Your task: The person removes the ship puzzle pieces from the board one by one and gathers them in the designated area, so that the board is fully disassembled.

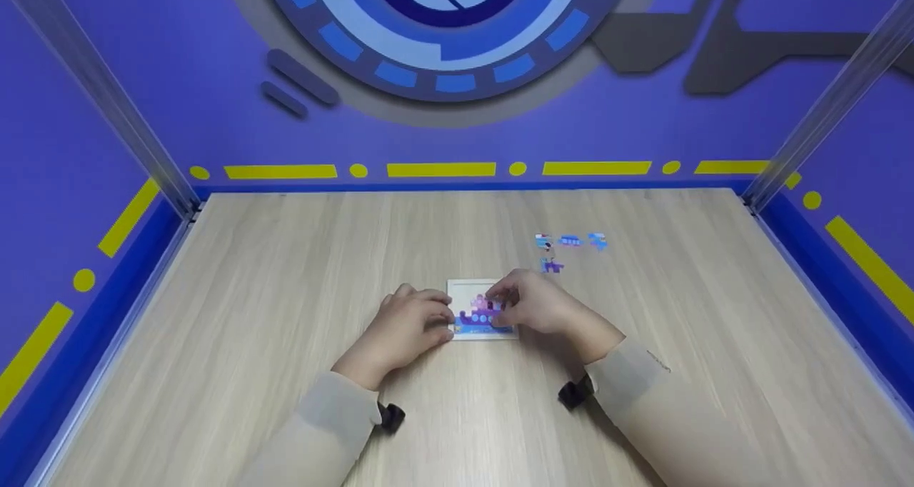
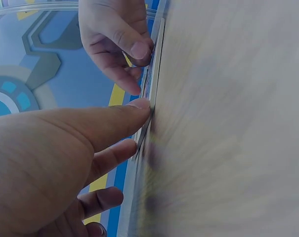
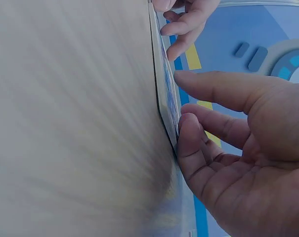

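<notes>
A small jigsaw puzzle (image 1: pixel 477 318) shows a purple and pink boat on blue water, set in a white tray (image 1: pixel 464 288). The upper left of the tray is bare white. My left hand (image 1: pixel 408 325) rests at the tray's left side, its thumb and fingertips touching the edge. Over the puzzle's right part lies my right hand (image 1: pixel 540 303), thumb and fingertips at the picture and covering some of it. In the right wrist view, the right thumb (image 3: pixel 213 89) and the fingers stand apart, with no loose piece visible between them.
Loose puzzle pieces lie beyond my right hand: a red, white and blue one (image 1: pixel 544 241), a blue-purple one (image 1: pixel 570 241), a light blue one (image 1: pixel 598 241) and a purple one (image 1: pixel 551 265). The wooden table (image 1: pixel 285 273) meets purple walls (image 1: pixel 457 137) at its back and sides.
</notes>
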A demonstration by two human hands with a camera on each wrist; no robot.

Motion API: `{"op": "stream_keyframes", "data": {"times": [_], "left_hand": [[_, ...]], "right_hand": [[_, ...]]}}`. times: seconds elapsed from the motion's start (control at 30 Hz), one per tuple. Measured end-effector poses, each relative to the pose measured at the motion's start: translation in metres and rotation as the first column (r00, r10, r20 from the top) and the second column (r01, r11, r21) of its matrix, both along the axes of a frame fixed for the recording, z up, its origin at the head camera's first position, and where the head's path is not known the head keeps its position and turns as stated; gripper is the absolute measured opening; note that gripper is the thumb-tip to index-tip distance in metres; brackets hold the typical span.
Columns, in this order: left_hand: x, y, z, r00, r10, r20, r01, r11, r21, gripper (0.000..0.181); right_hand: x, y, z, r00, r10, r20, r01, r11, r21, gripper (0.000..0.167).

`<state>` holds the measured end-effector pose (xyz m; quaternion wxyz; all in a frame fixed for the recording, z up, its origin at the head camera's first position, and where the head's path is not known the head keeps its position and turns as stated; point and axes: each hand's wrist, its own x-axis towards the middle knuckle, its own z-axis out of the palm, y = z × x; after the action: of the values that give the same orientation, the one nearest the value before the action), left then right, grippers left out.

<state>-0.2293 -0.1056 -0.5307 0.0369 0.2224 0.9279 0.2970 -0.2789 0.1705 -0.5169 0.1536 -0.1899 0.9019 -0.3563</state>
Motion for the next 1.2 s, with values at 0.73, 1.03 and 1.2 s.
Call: {"op": "stream_keyframes", "data": {"times": [0.73, 1.03, 1.2], "left_hand": [[0.0007, -0.0007, -0.0004, 1.000, -0.006, -0.006, 0.006, 1.000, 0.012, 0.018], [0.0004, -0.0006, -0.0015, 1.000, -0.011, -0.024, 0.011, 1.000, 0.007, 0.019], [0.0003, -0.0002, -0.0012, 0.999, -0.015, -0.036, 0.015, 1.000, -0.004, 0.018]], "right_hand": [[0.0009, -0.0024, -0.0030, 0.999, 0.034, -0.018, -0.034, 0.999, -0.001, 0.036], [0.0023, -0.0047, -0.0023, 0.999, 0.023, -0.026, -0.023, 1.000, -0.011, 0.030], [0.0032, -0.0045, -0.0019, 1.000, 0.023, -0.014, -0.024, 0.999, -0.030, 0.031]]}}
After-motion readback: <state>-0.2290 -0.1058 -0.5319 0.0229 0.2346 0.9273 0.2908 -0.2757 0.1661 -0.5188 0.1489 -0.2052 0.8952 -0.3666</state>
